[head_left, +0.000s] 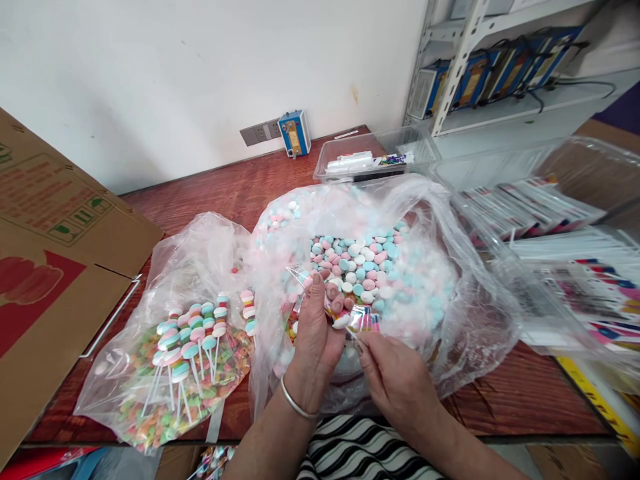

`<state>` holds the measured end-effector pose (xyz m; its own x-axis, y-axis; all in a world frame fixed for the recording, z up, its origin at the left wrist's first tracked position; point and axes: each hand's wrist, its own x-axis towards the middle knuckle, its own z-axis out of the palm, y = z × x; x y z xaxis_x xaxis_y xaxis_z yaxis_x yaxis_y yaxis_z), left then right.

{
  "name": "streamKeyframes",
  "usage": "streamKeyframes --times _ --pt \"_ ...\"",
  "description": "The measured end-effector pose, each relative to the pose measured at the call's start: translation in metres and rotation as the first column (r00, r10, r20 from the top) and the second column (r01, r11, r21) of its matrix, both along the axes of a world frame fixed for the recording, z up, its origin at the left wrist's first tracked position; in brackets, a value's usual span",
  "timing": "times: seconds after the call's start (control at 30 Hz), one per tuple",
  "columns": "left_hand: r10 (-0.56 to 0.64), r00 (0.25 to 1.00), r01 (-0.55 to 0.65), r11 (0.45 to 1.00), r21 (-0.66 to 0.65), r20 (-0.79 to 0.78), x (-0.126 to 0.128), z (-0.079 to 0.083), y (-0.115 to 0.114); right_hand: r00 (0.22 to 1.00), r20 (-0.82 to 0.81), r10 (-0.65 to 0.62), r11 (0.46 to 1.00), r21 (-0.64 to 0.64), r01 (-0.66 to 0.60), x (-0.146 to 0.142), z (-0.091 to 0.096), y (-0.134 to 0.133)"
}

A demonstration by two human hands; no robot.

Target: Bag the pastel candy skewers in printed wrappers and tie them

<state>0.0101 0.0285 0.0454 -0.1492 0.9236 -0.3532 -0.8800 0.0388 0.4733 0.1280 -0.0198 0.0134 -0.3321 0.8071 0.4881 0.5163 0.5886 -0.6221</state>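
Observation:
My left hand (316, 327), with a silver bangle on its wrist, is curled over a few round candies and the top of a small clear packet (361, 320). My right hand (395, 380) pinches the lower edge of that packet, which has pink and blue print. Both hands hover at the near edge of a big clear plastic bag (450, 293) full of pink, blue and white candy discs (370, 267). To the left lies a second clear bag (200, 260) holding stacked lollipops on white sticks (193, 343) and small multicoloured sweets.
A brown cardboard box (55, 267) stands at the left. Clear bins with printed packets (575, 267) fill the right side, and another clear tray (370, 160) sits at the back. A blue device (295, 133) rests by the wall. Metal shelving (500, 67) rises at the back right.

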Motion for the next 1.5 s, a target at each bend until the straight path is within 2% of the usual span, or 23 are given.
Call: streamKeyframes --times 0.07,0.13,0.2,0.3,0.37,0.47,0.57,0.67,0.77,0.87,1.0,1.03,1.1,1.13,1.17,1.2,1.23,1.27,1.3,1.33,1.37,1.43,1.5 --pt "-0.002 0.999 0.001 1.0 -0.014 -0.035 0.006 -0.002 -0.002 0.994 0.085 -0.07 0.98 0.193 0.052 -0.003 -0.001 0.002" --pt "-0.033 0.999 0.032 0.999 -0.028 -0.027 0.005 -0.003 -0.002 0.991 0.1 -0.094 0.967 0.245 0.067 -0.003 -0.002 0.003" --pt "-0.032 0.999 0.032 0.999 -0.036 0.008 -0.002 0.0 0.001 0.993 0.091 -0.07 0.981 0.184 0.053 -0.001 -0.002 0.003" --pt "-0.016 0.997 0.021 0.998 -0.061 0.079 -0.017 0.006 0.007 1.0 0.027 0.015 1.0 -0.025 -0.014 0.004 -0.003 0.001" --pt "-0.06 0.988 0.073 0.993 -0.094 0.14 -0.025 0.01 0.011 0.997 -0.044 0.064 0.984 -0.166 -0.071 0.006 -0.003 0.0" --pt "-0.084 0.976 0.113 0.984 -0.139 0.199 -0.027 0.009 0.012 0.994 -0.081 0.07 0.972 -0.219 -0.087 0.005 -0.004 0.0" --pt "-0.038 0.982 0.07 0.983 -0.17 0.185 -0.024 0.004 0.011 0.999 -0.027 -0.031 0.999 -0.01 0.031 0.005 -0.007 0.0" --pt "-0.023 0.981 0.061 0.98 -0.191 0.194 -0.021 0.002 0.011 0.993 0.105 -0.046 0.969 0.248 0.019 0.006 -0.011 0.001" --pt "-0.026 0.982 0.062 0.979 -0.192 0.188 -0.02 0.003 0.009 0.97 0.241 -0.006 0.941 0.329 -0.076 0.007 -0.014 0.002" --pt "-0.038 0.996 0.049 0.989 -0.143 0.076 -0.014 0.004 0.006 0.965 0.261 -0.031 0.94 0.335 -0.06 0.005 -0.013 0.004" --pt "-0.048 0.999 0.048 0.997 -0.057 -0.001 -0.006 0.001 0.001 0.988 0.156 -0.009 0.963 0.266 -0.033 0.0 -0.01 0.003" --pt "-0.05 0.998 0.051 0.998 -0.038 0.023 -0.006 0.001 0.001 0.997 0.079 -0.001 0.98 0.198 -0.015 0.0 -0.009 0.003" --pt "-0.048 0.995 0.047 0.999 0.009 0.093 -0.008 0.0 0.002 0.992 -0.125 -0.016 0.997 -0.075 0.007 -0.001 -0.009 0.001" --pt "-0.043 0.992 0.039 0.999 0.037 0.119 -0.01 0.0 0.002 0.973 -0.231 -0.027 0.965 -0.259 -0.035 -0.001 -0.009 0.0" --pt "-0.04 0.99 0.032 0.997 0.063 0.134 -0.013 0.0 0.003 0.943 -0.331 -0.037 0.892 -0.437 -0.118 -0.001 -0.009 -0.001" --pt "-0.04 0.99 0.029 0.996 0.082 0.137 -0.015 0.0 0.004 0.905 -0.423 -0.045 0.789 -0.571 -0.228 -0.002 -0.01 -0.001" --pt "-0.043 0.991 0.032 0.995 0.089 0.128 -0.017 0.0 0.005 0.862 -0.504 -0.049 0.682 -0.647 -0.34 -0.002 -0.011 -0.001" --pt "-0.046 0.993 0.036 0.995 0.089 0.111 -0.018 0.0 0.005 0.821 -0.567 -0.058 0.602 -0.676 -0.425 -0.003 -0.012 -0.001" --pt "-0.046 0.995 0.039 0.996 0.081 0.089 -0.018 0.0 0.005 0.793 -0.606 -0.072 0.566 -0.679 -0.468 -0.003 -0.012 0.0" --pt "-0.044 0.997 0.039 0.997 0.07 0.067 -0.018 0.0 0.005 0.786 -0.613 -0.083 0.574 -0.674 -0.465 -0.003 -0.012 0.001" --pt "-0.041 0.998 0.039 0.997 0.062 0.047 -0.017 -0.001 0.005 0.801 -0.593 -0.081 0.619 -0.66 -0.425 -0.003 -0.011 0.002" --pt "-0.036 0.999 0.035 0.998 0.051 0.025 -0.013 -0.001 0.004 0.875 -0.483 -0.039 0.754 -0.589 -0.292 -0.002 -0.008 0.004" --pt "-0.034 0.999 0.033 0.999 0.026 0.03 -0.009 -0.002 0.003 0.95 -0.311 0.014 0.883 -0.441 -0.157 -0.001 -0.005 0.005"
